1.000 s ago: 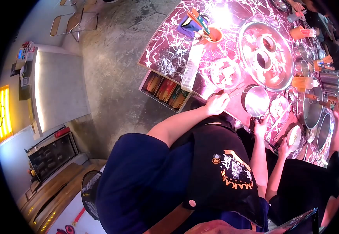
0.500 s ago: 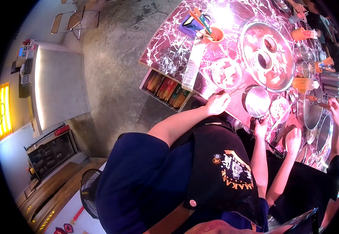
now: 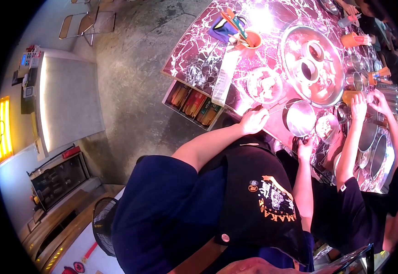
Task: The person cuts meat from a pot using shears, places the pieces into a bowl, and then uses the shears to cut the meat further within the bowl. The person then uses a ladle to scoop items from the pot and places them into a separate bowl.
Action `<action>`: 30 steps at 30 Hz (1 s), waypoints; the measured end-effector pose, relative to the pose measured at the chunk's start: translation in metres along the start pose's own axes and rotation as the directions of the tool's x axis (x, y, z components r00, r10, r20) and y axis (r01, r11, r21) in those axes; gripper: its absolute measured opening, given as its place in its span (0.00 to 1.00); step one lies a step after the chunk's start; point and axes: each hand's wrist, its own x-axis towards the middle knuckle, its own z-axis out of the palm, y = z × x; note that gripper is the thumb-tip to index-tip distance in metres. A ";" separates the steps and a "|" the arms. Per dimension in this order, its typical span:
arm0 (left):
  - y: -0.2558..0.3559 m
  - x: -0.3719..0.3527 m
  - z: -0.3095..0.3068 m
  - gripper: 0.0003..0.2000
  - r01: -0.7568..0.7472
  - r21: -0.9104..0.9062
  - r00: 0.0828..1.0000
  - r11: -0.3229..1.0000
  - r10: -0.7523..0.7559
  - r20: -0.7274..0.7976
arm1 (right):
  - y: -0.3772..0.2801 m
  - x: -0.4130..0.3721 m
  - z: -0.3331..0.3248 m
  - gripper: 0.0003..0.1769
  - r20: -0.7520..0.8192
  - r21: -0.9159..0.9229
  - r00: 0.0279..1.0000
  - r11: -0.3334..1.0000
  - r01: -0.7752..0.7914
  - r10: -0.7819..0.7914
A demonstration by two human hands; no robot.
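Note:
My left hand (image 3: 253,120) is closed at the table's front edge around a thin tool with a dark end (image 3: 256,108); its kind is not clear. A slim shaft seems to run from it toward the small pan (image 3: 300,118). My right hand (image 3: 304,149) is wrapped round the black handle of that round, shiny pan. Just beyond my left hand stands a clear bowl (image 3: 265,86) with pale pieces in it. Right of the pan sits a smaller bowl of pale bits (image 3: 327,127).
A large round metal tray (image 3: 286,68) holds two cups of dark liquid. An orange cup with utensils (image 3: 252,40) stands at the back. An open drawer (image 3: 192,104) juts out at left. On my right, a co-worker's hands (image 3: 359,108) reach among cups and large pans (image 3: 376,153).
The co-worker on my right has moved both hands farther over the table, near an orange cup. My own hands and the pan stay nearly where they were.

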 end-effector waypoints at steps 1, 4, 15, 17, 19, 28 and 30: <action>0.001 0.000 0.000 0.05 0.000 0.013 1.000 1.000 0.000 0.004 | 0.000 0.000 0.000 0.13 -0.002 -0.008 1.000 1.000 0.006 -0.006; 0.002 0.000 -0.001 0.05 0.002 0.024 1.000 1.000 -0.002 0.005 | 0.003 0.001 -0.001 0.12 -0.004 -0.027 1.000 0.999 0.018 -0.018; 0.002 -0.001 -0.001 0.06 -0.013 0.019 1.000 1.000 0.013 -0.005 | 0.008 0.005 -0.004 0.13 0.014 -0.046 0.999 0.998 0.039 -0.039; 0.004 -0.001 -0.001 0.05 0.001 0.044 1.000 0.999 -0.002 0.000 | -0.003 0.001 -0.003 0.13 0.012 -0.058 0.999 0.998 0.035 -0.034; 0.001 -0.001 0.000 0.06 0.006 0.032 1.000 0.999 -0.006 0.008 | -0.008 -0.004 -0.005 0.13 0.007 -0.071 1.000 0.997 0.021 -0.021; 0.007 0.001 -0.004 0.06 -0.012 0.003 1.000 1.000 0.012 0.004 | -0.011 -0.006 -0.003 0.09 0.001 -0.052 1.000 0.998 0.024 -0.024; 0.007 0.001 -0.003 0.06 -0.012 -0.009 1.000 1.000 0.012 0.001 | -0.008 -0.005 -0.003 0.09 0.003 -0.052 1.000 0.998 0.028 -0.027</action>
